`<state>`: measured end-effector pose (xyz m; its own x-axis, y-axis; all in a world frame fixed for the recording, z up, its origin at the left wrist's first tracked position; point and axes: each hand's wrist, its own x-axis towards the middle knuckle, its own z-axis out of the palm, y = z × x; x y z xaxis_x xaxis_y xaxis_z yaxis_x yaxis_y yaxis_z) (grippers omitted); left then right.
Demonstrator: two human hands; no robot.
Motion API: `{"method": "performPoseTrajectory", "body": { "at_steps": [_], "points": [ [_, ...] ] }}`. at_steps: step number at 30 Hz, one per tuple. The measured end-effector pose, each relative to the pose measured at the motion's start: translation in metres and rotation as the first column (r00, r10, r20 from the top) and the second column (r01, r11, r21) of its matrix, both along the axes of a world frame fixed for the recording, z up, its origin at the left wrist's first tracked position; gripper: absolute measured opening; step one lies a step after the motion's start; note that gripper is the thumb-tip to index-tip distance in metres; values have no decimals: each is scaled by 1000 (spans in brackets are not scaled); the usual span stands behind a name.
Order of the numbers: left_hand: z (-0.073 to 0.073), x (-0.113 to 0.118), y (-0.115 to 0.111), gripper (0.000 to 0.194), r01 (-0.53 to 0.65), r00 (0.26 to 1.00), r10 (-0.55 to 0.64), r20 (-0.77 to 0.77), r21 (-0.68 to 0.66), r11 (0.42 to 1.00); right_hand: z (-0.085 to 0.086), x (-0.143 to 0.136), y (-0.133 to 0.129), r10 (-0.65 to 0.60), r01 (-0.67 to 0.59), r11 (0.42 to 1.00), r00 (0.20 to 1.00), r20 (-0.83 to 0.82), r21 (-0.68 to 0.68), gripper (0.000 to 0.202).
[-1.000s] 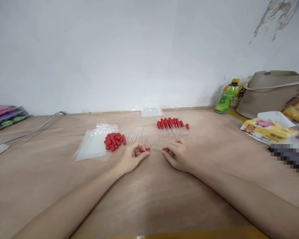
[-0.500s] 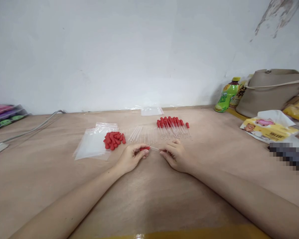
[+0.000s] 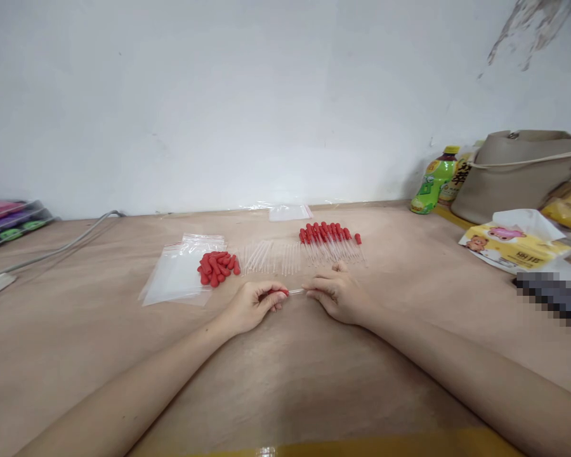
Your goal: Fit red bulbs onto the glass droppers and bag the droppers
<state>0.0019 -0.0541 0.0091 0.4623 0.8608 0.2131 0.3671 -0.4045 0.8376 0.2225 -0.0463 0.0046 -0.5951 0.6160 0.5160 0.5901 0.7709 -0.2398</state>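
Between thumb and fingers, my left hand (image 3: 257, 306) pinches a red rubber dropper bulb (image 3: 283, 292), mostly hidden by the fingers. A thin clear dropper tube (image 3: 295, 292) runs from the bulb's mouth into the pinched fingers of my right hand (image 3: 335, 295). Whether the tube sits inside the bulb I cannot tell. Behind my left hand lies a pile of loose red bulbs (image 3: 216, 268) on clear zip bags (image 3: 171, 276). Several bare clear tubes (image 3: 271, 257) lie in a row beyond both hands. Behind my right hand are assembled droppers (image 3: 330, 238) with red bulbs.
A flat zip bag (image 3: 290, 212) lies by the wall. At right stand a green drink bottle (image 3: 433, 181) and a beige bag (image 3: 509, 178), with a yellow tissue pack (image 3: 514, 244) in front. A grey cable (image 3: 76, 236) crosses the left side of the brown-covered table (image 3: 66, 355).
The bulb and tube have come slightly lower, and the tube now lies nearly level. Less of the tube shows between my hands, which are still pinching.
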Motion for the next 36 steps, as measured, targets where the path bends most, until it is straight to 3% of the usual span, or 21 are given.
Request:
{"method": "performPoseTrajectory", "body": {
  "at_steps": [6, 14, 23, 27, 36],
  "points": [
    [0, 1, -1, 21, -2, 1000, 3, 16, -43, 999, 0, -2, -4, -61, 59, 991, 998, 13, 119, 23],
    [7, 0, -6, 21, -7, 994, 12, -107, 45, 999, 4, -1, -7, -27, 17, 977, 999, 46, 213, 22],
    [5, 1, -4, 23, -29, 998, 28, -54, -20, 999, 7, 0, -2, -5, -13, 947, 998, 57, 320, 24],
    [7, 2, -7, 20, -47, 993, 54, -103, 70, 996, 8, -4, -8, -15, 1, 969, 998, 53, 247, 24],
    [4, 1, -10, 16, 28, 981, 13, -192, 212, 977, 13, -13, -18, -26, 36, 994, 995, 99, -101, 28]
  ]
}}
